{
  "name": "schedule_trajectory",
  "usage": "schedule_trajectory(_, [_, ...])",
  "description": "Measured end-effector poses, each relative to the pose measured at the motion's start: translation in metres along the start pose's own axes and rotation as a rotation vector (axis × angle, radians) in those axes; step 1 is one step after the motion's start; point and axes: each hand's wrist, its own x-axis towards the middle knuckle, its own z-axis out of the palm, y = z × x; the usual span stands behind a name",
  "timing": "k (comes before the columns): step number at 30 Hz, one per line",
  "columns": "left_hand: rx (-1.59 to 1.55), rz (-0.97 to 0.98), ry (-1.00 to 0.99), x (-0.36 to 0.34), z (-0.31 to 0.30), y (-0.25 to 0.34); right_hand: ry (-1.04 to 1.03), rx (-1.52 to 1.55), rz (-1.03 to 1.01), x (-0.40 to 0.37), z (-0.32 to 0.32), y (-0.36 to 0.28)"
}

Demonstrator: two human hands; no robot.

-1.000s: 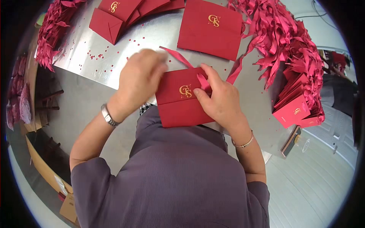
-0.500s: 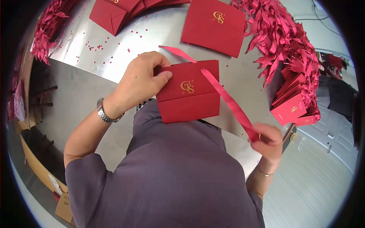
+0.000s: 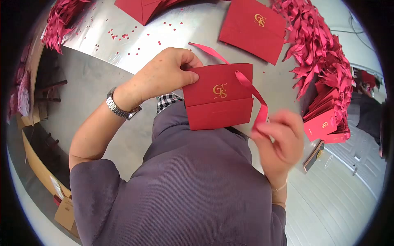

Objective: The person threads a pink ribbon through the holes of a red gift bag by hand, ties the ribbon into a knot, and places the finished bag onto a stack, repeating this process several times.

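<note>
Far envelope stack is cut off by the frame. Right hand is motion-blurred, fingers seemingly curled on the ribbon end. Ribbon pile crowds the table on the right, with a spare envelope far. The held envelope sits at the near edge, centre. Left hand pinches its far-left corner, thumb on top.

We list: envelope, matt red card, glossy gold-foil monogram; ribbon, smooth satiny cloth; worktop, brushed reflective metal; wristwatch, polished metal links.
</note>
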Motion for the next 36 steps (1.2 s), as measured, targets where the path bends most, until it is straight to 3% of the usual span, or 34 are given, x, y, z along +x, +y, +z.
schedule_trajectory(2, [-0.018, -0.021, -0.011, -0.001, -0.002, 0.001, -0.090, 0.130, -0.052, 0.022, 0.031, 0.010])
schedule_trajectory(4, [0.010, -0.084, -0.079, -0.001, -0.004, 0.002, -0.284, 0.414, 0.432, 0.031, 0.056, 0.010])
schedule_trajectory(11, [-0.126, -0.062, -0.097, -0.009, -0.010, -0.010, -0.194, 0.347, 0.431, 0.035, 0.095, 0.024])
schedule_trajectory(16, [-0.192, -0.088, -0.034, -0.011, -0.008, -0.018, -0.209, 0.232, 0.195, 0.044, 0.100, 0.023])
schedule_trajectory(23, [-0.053, -0.009, 0.014, -0.014, -0.005, -0.023, -0.207, 0.083, 0.051, 0.055, 0.105, 0.017])
schedule_trajectory(25, [-0.079, 0.085, 0.051, -0.016, -0.001, -0.027, -0.228, 0.003, -0.014, 0.058, 0.107, 0.018])
schedule_trajectory(28, [0.006, 0.173, 0.157, -0.019, 0.008, -0.029, -0.262, -0.060, 0.048, 0.061, 0.108, 0.013])
schedule_trajectory(32, [0.068, 0.201, 0.232, -0.022, 0.014, -0.025, -0.303, -0.127, 0.060, 0.066, 0.109, 0.009])
schedule_trajectory(34, [0.183, 0.378, 0.344, -0.021, 0.021, -0.028, -0.343, -0.350, -0.055, 0.068, 0.108, 0.003])
schedule_trajectory(36, [0.194, 0.419, 0.366, -0.019, 0.025, -0.028, -0.387, -0.474, -0.106, 0.069, 0.111, -0.004])
